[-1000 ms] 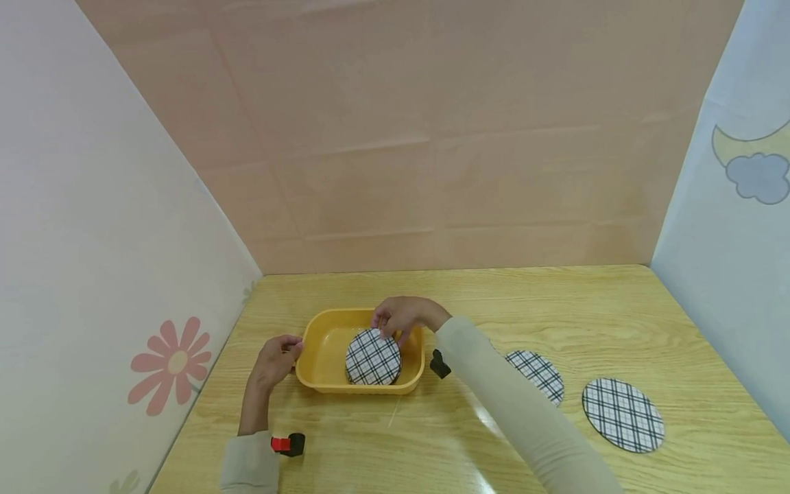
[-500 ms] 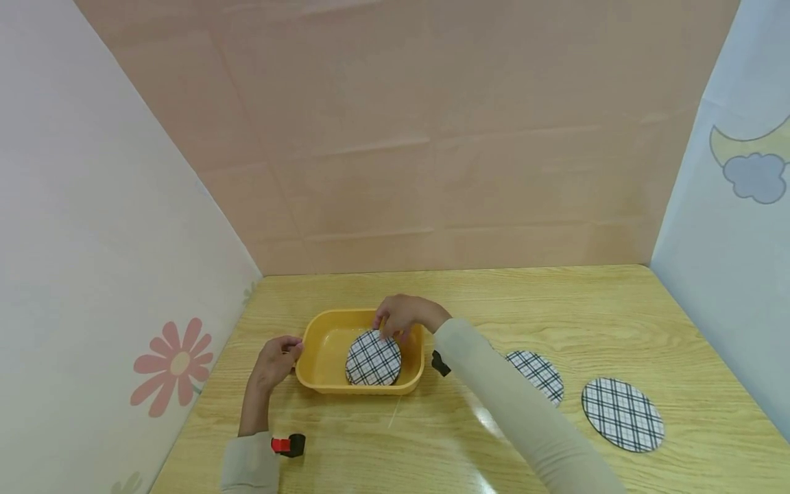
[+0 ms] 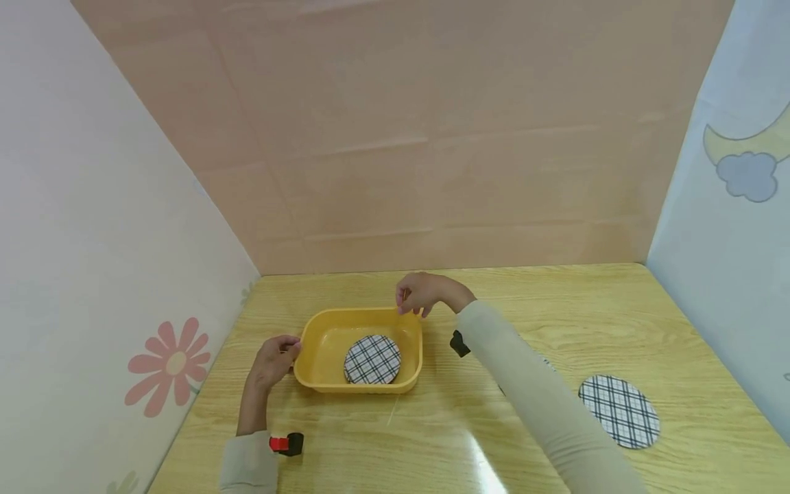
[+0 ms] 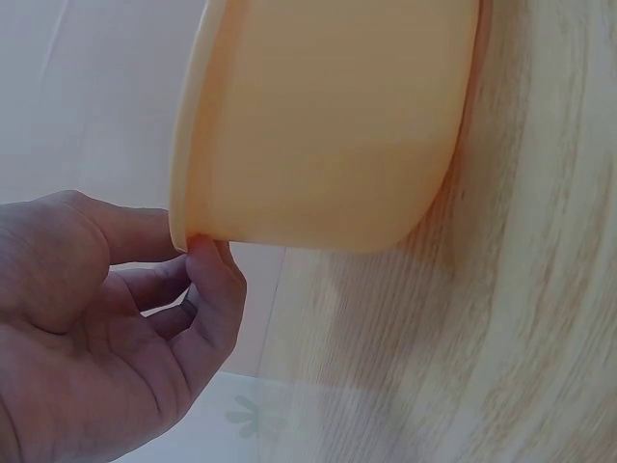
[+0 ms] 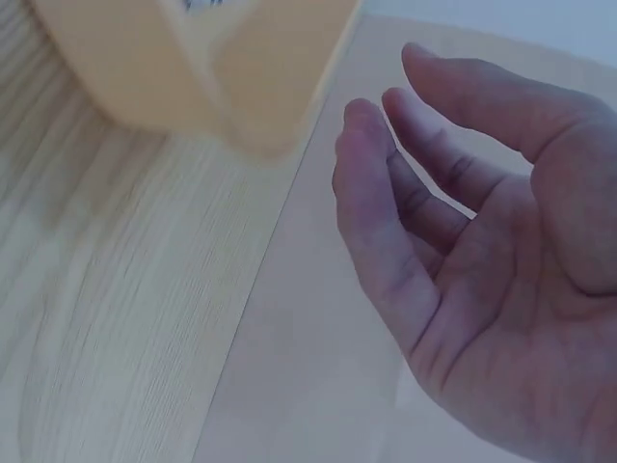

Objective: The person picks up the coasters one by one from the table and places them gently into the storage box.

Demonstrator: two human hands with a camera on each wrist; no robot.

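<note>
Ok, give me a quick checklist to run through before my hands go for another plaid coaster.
1. Plaid coaster lying flat inside the yellow tub: ok.
2. Right hand empty, fingers relaxed, above the tub's far rim: ok.
3. Left hand steadying the tub, fingertips on its rim: ok.
4. Another coaster lies free on the table, to the right: ok.
5. A further coaster under the right sleeve: cannot tell, mostly hidden.

L hand (image 3: 274, 360) fingers curled, pinching; R hand (image 3: 420, 293) raised, fingers loose, arm stretched fwd.
</note>
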